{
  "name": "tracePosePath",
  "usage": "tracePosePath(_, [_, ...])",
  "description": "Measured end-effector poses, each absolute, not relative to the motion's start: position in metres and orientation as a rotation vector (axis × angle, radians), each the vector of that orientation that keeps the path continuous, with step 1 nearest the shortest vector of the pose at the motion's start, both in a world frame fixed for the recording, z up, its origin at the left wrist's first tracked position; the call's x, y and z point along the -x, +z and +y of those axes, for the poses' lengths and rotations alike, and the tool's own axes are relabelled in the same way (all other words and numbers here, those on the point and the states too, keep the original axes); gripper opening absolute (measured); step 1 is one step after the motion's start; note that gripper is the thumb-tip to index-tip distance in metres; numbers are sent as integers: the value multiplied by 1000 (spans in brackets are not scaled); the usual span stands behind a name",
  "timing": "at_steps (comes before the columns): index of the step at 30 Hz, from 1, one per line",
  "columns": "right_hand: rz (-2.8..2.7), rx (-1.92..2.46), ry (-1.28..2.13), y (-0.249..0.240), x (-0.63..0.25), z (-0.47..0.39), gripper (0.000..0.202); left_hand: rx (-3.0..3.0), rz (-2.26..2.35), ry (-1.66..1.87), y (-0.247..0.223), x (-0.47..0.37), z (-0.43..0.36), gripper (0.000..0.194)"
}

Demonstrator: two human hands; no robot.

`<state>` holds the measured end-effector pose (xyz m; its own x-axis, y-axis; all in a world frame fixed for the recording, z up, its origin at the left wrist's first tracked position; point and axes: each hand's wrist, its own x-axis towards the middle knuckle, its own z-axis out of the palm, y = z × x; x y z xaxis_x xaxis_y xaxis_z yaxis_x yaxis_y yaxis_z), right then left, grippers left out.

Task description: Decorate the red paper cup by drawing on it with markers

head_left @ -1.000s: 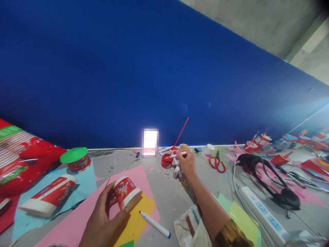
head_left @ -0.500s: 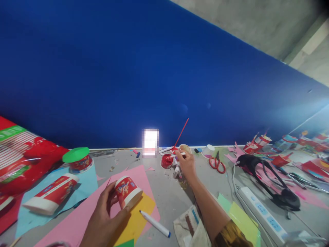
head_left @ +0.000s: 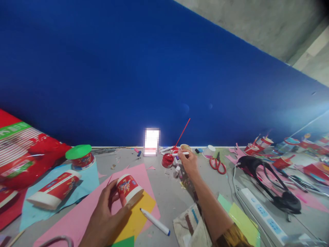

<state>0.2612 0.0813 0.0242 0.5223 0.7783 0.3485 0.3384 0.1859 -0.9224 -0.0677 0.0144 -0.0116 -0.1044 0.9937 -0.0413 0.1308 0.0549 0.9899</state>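
Observation:
My left hand (head_left: 104, 211) is closed round a red-and-white printed paper cup (head_left: 128, 188), which tilts with its white rim facing down to the right. Below that cup lie pink paper (head_left: 87, 212) and a yellow sheet (head_left: 133, 223). Farther forward, my right hand (head_left: 190, 164) pinches a slim white marker (head_left: 183, 153). Its left end is over or beside a small red tub (head_left: 167, 161); contact cannot be made out. A white marker with a blue end (head_left: 155, 221) lies on the papers between my hands.
Left are a lying paper cup (head_left: 55, 190), a green-topped cup (head_left: 80, 158) and a red plastic bag (head_left: 28, 154). Red-handled scissors (head_left: 218, 164), a black strap-like item (head_left: 272, 192) and a power strip (head_left: 263, 214) are right. A fabric pouch (head_left: 189, 226) lies near my right forearm.
The view has shifted slightly. Both hands keep their holds, and the white marker in my right hand now lies more level, pointing left toward the red tub.

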Motion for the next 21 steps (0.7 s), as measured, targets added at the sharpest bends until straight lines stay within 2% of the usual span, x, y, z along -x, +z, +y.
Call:
tracePosePath(4, [-1166, 1499, 330, 25, -265, 77, 26, -1240, 1391, 1153, -7, 67, 14, 90])
tracePosePath(13, [-1230, 1538, 152, 20, -256, 80, 44, -1196, 1448, 1108, 18, 55, 8, 94])
tracePosePath(21, [-1159, 1521, 99, 30, -259, 74, 40, -1268, 1476, 1114, 0, 62, 12, 92])
